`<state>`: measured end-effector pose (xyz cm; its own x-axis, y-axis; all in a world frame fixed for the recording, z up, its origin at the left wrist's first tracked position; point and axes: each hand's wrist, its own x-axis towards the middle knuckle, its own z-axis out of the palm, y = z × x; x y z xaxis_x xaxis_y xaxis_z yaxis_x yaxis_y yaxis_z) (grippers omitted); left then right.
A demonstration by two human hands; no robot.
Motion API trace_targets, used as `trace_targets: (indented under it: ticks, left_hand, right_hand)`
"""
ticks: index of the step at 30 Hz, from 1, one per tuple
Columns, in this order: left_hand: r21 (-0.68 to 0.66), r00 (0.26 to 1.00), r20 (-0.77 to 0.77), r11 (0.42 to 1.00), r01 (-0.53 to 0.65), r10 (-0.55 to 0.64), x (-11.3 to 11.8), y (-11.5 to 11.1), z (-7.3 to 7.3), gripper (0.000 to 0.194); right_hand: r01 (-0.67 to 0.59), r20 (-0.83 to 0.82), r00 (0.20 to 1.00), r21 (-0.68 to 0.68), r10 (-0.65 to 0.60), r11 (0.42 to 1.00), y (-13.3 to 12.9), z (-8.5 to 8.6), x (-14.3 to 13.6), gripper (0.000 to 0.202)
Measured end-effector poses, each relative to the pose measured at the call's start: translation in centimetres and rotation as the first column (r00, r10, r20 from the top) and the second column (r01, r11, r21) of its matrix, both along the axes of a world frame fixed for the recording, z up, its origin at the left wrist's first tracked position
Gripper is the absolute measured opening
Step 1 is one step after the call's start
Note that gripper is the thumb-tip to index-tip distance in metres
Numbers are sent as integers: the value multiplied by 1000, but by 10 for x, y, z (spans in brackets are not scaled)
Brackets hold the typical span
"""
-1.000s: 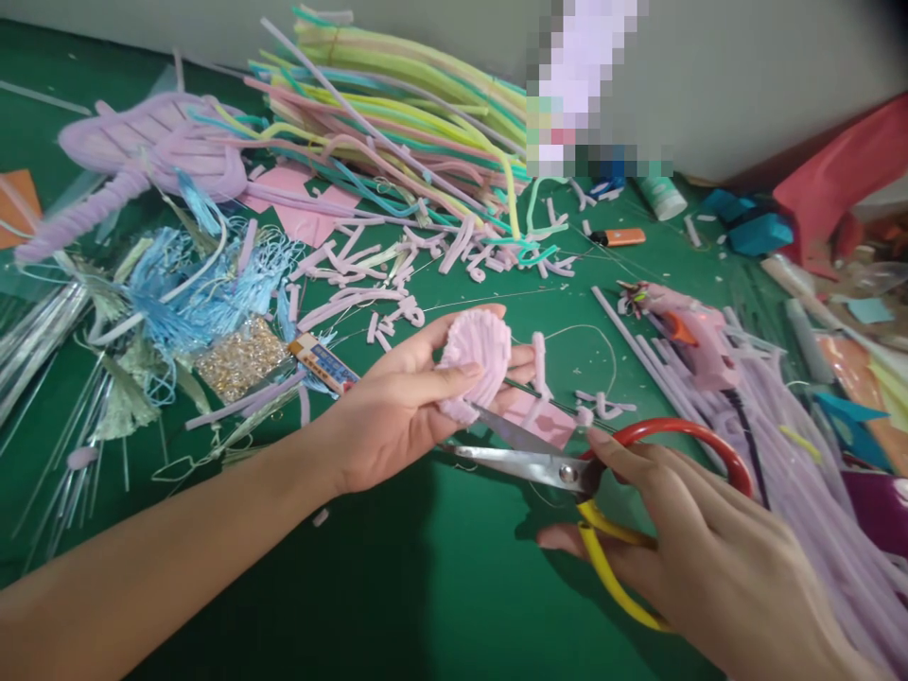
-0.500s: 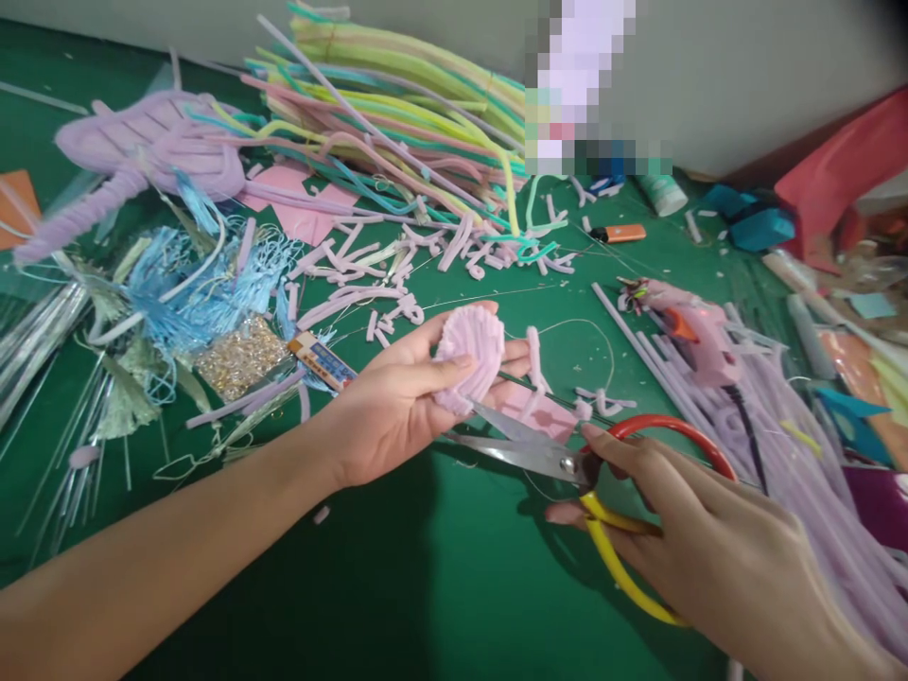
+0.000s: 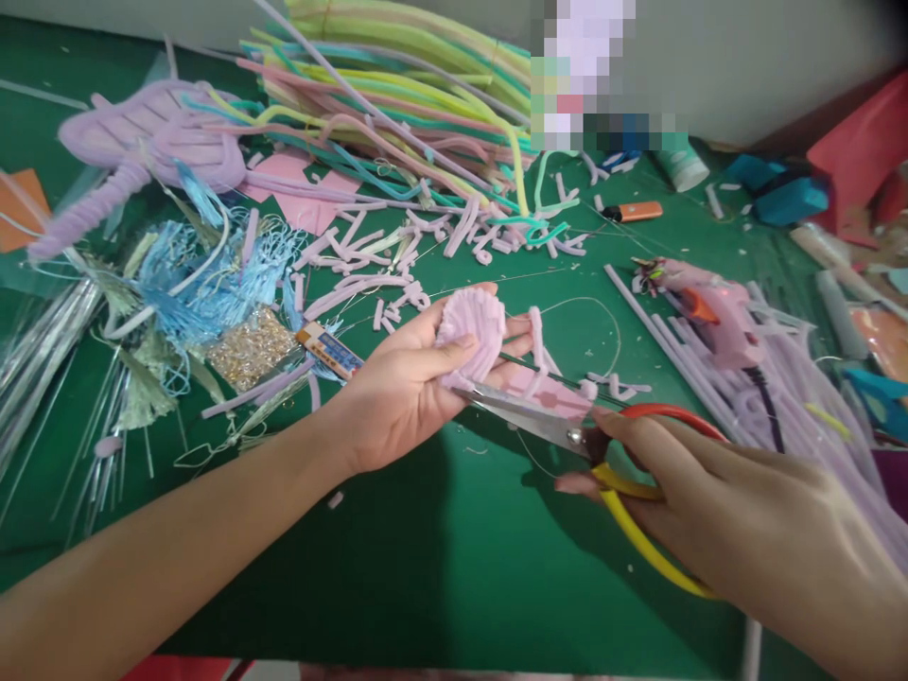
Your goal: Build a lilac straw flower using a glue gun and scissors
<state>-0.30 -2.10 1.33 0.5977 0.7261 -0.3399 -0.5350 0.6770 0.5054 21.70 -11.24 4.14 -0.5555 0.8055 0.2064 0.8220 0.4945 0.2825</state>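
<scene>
In the middle of the head view, my left hand (image 3: 404,388) lies palm up, its thumb pressing a rounded, ridged lilac piece made of fuzzy pipe cleaner strips (image 3: 477,331) against the fingers. My right hand (image 3: 695,501) grips scissors (image 3: 529,413) by their red and yellow handles. The blades are nearly closed, and their tips touch the lower edge of the lilac piece. Just beyond my left fingertips lie a short lilac pipe cleaner offcut (image 3: 536,340) and a pink paper piece (image 3: 546,388) on the green table.
A bundle of coloured pipe cleaners (image 3: 404,85) lies at the back, with many lilac offcuts (image 3: 355,236) before it. Blue tassels (image 3: 205,270), a bag of gold bits (image 3: 252,350) and a lilac woven form (image 3: 163,137) are left. A pink glue gun (image 3: 724,317) and orange lighter (image 3: 637,211) lie right.
The scissor blades have come together from a wider gap, at the lower edge of the lilac piece. The view has shifted slightly; my left hand keeps its hold.
</scene>
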Motion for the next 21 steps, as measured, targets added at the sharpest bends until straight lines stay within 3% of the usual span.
trace_targets:
  ticks: [5, 14, 21]
  left_hand:
    - [-5, 999, -33, 1000, -25, 25, 1, 0, 2, 59]
    - [33, 999, -40, 999, -15, 17, -2, 1, 2, 57]
    - [17, 1000, -15, 1000, 8, -8, -3, 1, 1, 59]
  right_hand:
    - [-57, 61, 997, 17, 56, 998, 9, 11, -1, 45]
    - [-191, 52, 980, -2, 191, 982, 18, 15, -2, 44]
    - [-187, 70, 980, -16, 187, 982, 19, 15, 1, 45]
